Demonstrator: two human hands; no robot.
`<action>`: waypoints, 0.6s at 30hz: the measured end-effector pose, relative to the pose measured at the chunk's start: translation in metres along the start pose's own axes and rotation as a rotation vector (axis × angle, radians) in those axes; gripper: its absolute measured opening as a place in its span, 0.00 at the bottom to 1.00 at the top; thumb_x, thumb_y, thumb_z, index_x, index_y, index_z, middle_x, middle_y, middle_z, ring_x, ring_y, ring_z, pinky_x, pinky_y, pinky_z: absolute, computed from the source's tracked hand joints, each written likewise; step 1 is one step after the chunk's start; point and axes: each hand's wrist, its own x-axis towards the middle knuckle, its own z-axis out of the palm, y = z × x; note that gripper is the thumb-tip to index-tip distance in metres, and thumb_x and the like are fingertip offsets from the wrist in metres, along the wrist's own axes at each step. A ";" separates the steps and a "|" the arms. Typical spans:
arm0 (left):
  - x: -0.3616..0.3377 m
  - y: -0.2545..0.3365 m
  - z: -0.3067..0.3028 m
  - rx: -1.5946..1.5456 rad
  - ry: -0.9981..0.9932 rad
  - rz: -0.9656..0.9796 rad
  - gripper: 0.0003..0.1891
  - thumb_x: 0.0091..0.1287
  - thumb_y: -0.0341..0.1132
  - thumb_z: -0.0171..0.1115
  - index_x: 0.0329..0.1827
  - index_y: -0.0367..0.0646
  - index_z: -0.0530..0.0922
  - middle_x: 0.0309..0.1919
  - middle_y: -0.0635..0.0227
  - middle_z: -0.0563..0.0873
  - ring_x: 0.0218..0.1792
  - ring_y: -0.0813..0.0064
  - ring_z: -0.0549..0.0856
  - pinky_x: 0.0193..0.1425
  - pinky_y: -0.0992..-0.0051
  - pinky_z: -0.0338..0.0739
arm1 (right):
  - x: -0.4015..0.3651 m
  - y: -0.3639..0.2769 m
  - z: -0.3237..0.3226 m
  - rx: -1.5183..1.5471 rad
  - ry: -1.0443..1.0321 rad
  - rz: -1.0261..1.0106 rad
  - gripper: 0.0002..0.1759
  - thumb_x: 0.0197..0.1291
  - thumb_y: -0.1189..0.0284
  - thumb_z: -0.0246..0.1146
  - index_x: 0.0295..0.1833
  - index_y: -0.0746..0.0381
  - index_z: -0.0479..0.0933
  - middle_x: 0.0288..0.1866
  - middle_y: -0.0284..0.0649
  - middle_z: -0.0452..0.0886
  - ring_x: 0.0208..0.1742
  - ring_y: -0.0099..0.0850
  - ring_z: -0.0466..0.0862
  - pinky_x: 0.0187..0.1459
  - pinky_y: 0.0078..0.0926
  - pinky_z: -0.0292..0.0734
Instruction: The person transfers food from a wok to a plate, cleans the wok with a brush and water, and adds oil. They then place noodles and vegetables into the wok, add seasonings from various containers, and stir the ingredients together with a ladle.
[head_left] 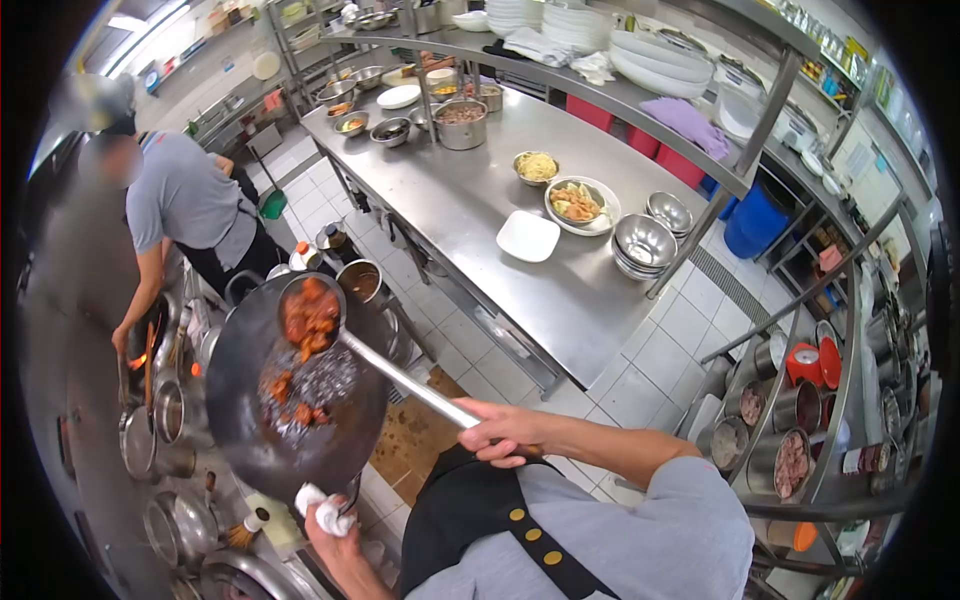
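The wok (235, 400) is coloured near-black, and the food in the ladle (311, 312) is seen as orange-red. The apron (470, 520) is rendered in black, marked by a row of gold-toned dots, over a grey shirt (640, 525). The floor tiles (640, 388) are shown in white, gridded by darker lines. The barrel (757, 218) is coloured blue; the cloth (686, 125), lilac.

Bright, strong fisheye edge distortion

Restaurant kitchen: long stainless-steel table (450, 215), large black round wok (235, 400), stacked white ceramic plates (578, 38).
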 end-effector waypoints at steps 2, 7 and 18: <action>0.017 0.031 0.020 0.121 0.046 0.002 0.08 0.64 0.33 0.52 0.45 0.46 0.73 0.28 0.63 0.79 0.27 0.64 0.82 0.21 0.70 0.77 | 0.007 0.004 0.009 0.201 0.054 -0.153 0.33 0.71 0.73 0.54 0.78 0.50 0.50 0.28 0.28 0.60 0.17 0.11 0.61 0.12 0.14 0.65; 0.073 -0.095 0.071 0.132 0.083 -0.163 0.05 0.60 0.28 0.54 0.38 0.43 0.72 0.24 0.61 0.78 0.24 0.63 0.81 0.23 0.68 0.78 | -0.092 -0.015 -0.045 0.304 0.173 -0.346 0.32 0.71 0.75 0.52 0.77 0.51 0.50 0.29 0.28 0.61 0.16 0.11 0.61 0.13 0.14 0.65; 0.134 -0.122 0.083 0.336 0.001 -0.191 0.08 0.56 0.23 0.53 0.38 0.41 0.72 0.22 0.66 0.77 0.20 0.70 0.80 0.21 0.73 0.76 | -0.086 -0.021 -0.150 0.074 0.873 -0.547 0.27 0.69 0.77 0.53 0.71 0.51 0.56 0.27 0.29 0.65 0.16 0.14 0.64 0.14 0.18 0.64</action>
